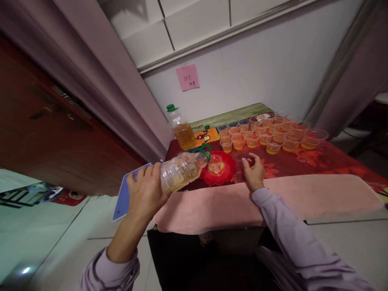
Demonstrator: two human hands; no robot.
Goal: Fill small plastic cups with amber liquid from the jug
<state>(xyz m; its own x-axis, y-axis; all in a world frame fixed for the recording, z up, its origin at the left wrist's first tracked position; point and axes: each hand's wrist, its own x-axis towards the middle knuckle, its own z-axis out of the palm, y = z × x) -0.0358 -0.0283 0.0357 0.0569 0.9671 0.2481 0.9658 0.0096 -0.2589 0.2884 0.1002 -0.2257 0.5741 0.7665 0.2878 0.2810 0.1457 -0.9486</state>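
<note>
My left hand (146,186) is wrapped round a clear plastic bottle (182,171) holding some yellowish liquid. The bottle is tipped nearly level, its mouth with the green ring handle (206,150) pointing right, at a clear plastic cup (215,163). That cup stands on a red scalloped plate (229,171); how much liquid it holds is hard to make out. Just right of the plate, above the table, my right hand (254,169) is loosely curled with thumb and fingers apart, and I see nothing in it.
Several clear cups with yellow liquid (275,143) stand in rows at the right back. A fuller bottle with a green cap (184,133) is at the left back, near a loose green cap (207,127). A pink cloth (273,202) covers the front edge of the red-patterned table (342,161).
</note>
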